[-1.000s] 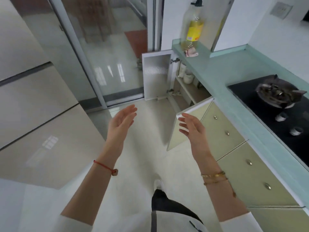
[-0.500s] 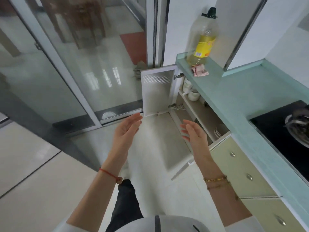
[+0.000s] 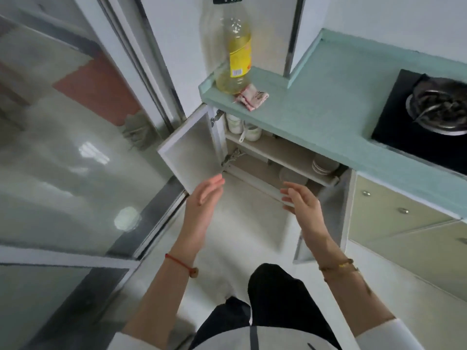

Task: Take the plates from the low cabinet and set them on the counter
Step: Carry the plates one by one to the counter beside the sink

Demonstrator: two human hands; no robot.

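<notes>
Plates untouched: stacked at right end of upper shelf inside low cabinet, just under counter edge. Nearest to camera: dark trouser leg, white sleeves, red cord on left wrist, gold bracelets on right wrist. Left hand raised, palm turned inward, fingers straight and together, holding nothing, tips by bottom corner of left door. Right hand raised opposite, fingers loosely apart, holding nothing, in front of cabinet's bottom rail (contact with rail unclear). Both doors swung open, right door just beside right hand. Second pale round dish on lower shelf, blurred. White cups at left end of upper shelf. Further back on counter: oil bottle upright at corner, crumpled cloth touching its base, black hob at far right.
</notes>
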